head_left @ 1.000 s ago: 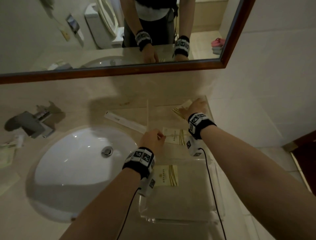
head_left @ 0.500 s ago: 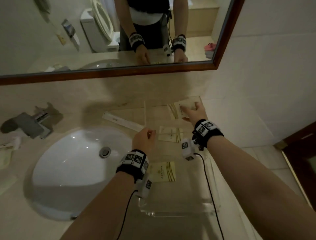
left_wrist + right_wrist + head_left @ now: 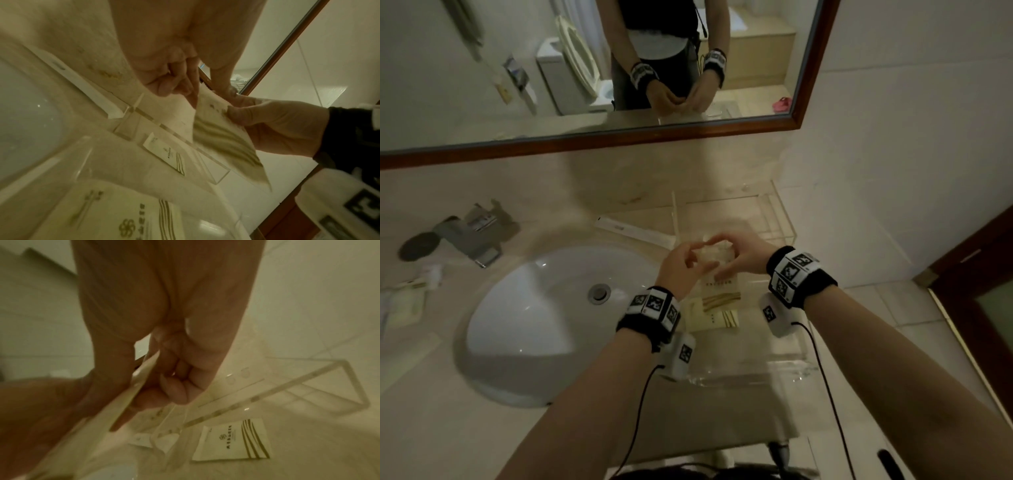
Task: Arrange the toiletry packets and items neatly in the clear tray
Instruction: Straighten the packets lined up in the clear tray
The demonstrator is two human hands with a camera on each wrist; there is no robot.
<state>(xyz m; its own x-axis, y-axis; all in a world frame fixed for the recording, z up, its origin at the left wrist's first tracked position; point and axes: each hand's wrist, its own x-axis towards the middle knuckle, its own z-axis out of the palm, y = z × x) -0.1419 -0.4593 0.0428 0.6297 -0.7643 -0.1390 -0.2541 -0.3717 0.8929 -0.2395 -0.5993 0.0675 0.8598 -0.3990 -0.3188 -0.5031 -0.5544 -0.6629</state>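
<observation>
Over the middle of the clear tray both hands hold up one cream toiletry packet with gold stripes. My left hand pinches its top left edge and my right hand pinches the top right. In the left wrist view the packet hangs between the left fingers and the right hand. The right wrist view shows the packet edge pinched by the right hand. Two more packets lie flat in the tray. A long white packet lies on the counter left of the tray.
The white sink basin and grey faucet are to the left. More packets lie at the counter's far left. A framed mirror runs along the back, a tiled wall stands close on the right, and a dark door beyond it.
My right hand took the packet from the tray's far compartment and drew it up and toward me. My left hand rose from the tray's left wall and now pinches the same packet.
</observation>
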